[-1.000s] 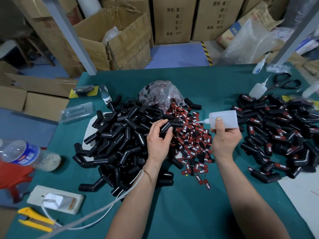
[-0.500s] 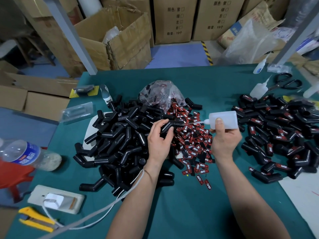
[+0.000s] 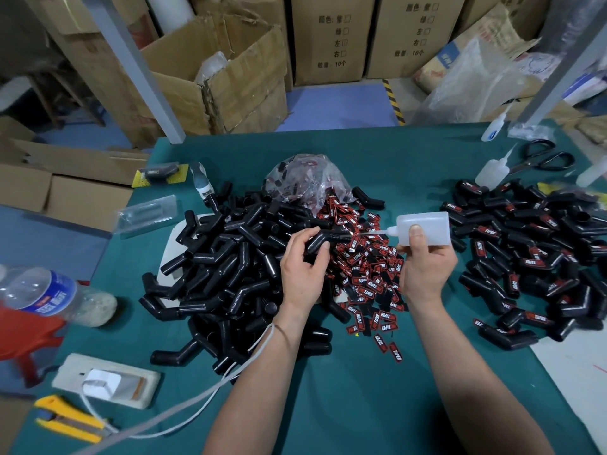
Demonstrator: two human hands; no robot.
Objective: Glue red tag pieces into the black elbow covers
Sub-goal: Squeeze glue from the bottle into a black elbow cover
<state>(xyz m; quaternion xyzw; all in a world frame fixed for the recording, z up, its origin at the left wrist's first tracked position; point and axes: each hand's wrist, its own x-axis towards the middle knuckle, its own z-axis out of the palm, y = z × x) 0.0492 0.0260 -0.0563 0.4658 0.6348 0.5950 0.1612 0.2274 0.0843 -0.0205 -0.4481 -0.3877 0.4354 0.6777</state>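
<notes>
Head view: left grip [image 3: 302, 274] holds elbow cover [image 3: 333, 238], right grip [image 3: 427, 267] glue bottle [image 3: 433, 223], above TAPER tags [image 3: 364, 284].

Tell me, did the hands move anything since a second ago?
Nothing visibly changed. The left hand still grips a black elbow cover, and the right hand still holds the glue bottle, nozzle pointing at the cover.

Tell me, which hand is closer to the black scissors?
Right. The right hand, holding the glue bottle, is below and left of the scissors; the left hand, gripping a black elbow cover, is farther left, past the red tags.
</notes>
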